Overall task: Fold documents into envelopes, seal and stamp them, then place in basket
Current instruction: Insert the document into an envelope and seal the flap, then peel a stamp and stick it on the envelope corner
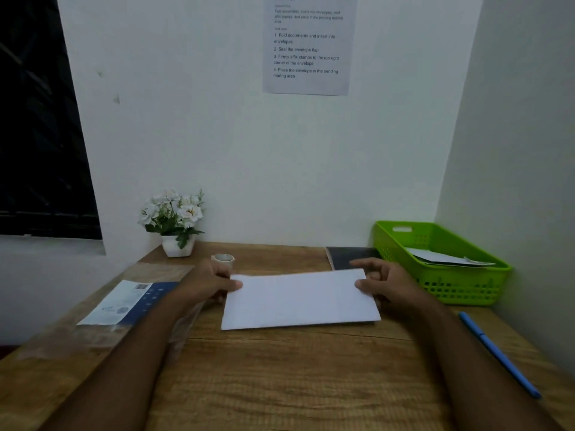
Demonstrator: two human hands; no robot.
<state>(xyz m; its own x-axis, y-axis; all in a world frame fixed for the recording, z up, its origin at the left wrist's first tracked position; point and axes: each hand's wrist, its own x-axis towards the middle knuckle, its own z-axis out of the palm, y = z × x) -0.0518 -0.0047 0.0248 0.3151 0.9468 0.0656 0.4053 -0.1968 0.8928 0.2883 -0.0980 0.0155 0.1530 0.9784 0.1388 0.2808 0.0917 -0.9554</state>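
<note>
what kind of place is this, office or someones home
Probably a small mail-prep desk tucked into a room corner, home or office unclear. Clues: an instruction sheet taped to the wall listing envelope steps, a green basket holding envelopes, and a tape roll on the wooden desk.

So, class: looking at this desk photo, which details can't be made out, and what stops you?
- White envelope: sealed or not, face-down flap side hidden.
- Green basket: how many papers it holds, its wall hides them.
- Dark folder: partly behind the right hand.
- Wall sheet: top cut off.
- Tape roll: behind the left hand.
</note>
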